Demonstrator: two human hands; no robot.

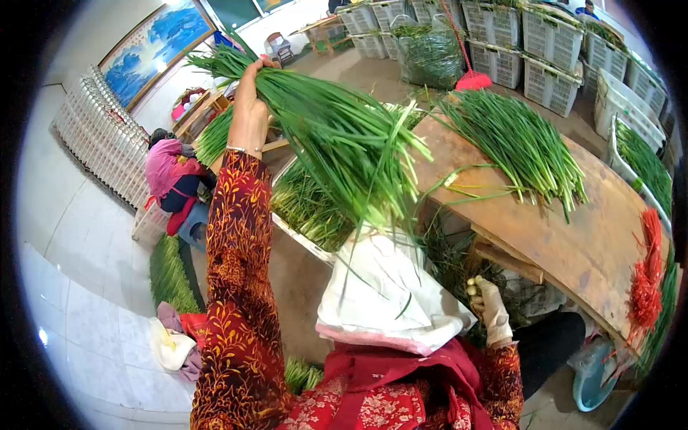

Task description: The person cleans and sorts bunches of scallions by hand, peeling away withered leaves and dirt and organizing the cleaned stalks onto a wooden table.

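Note:
Raised at the upper left, my left hand (249, 107) is closed round a big bunch of long green stalks (330, 129). Their pale ends hang down to the right, over a white cloth (387, 294) on my lap. My right hand (493, 312), in a pale glove, is low beside the cloth's right edge with its fingers curled; whatever they hold, if anything, is too small to make out. Another pile of green stalks (516, 143) lies on the wooden table (530, 222), with a few loose stalks at its left side.
Red ties (646, 265) hang over the table's right end, above a blue basin (595, 376). A crate of greens (308, 208) stands behind the cloth. At left a person in pink (172, 168) sits bent over. Stacked white crates (552, 39) line the back.

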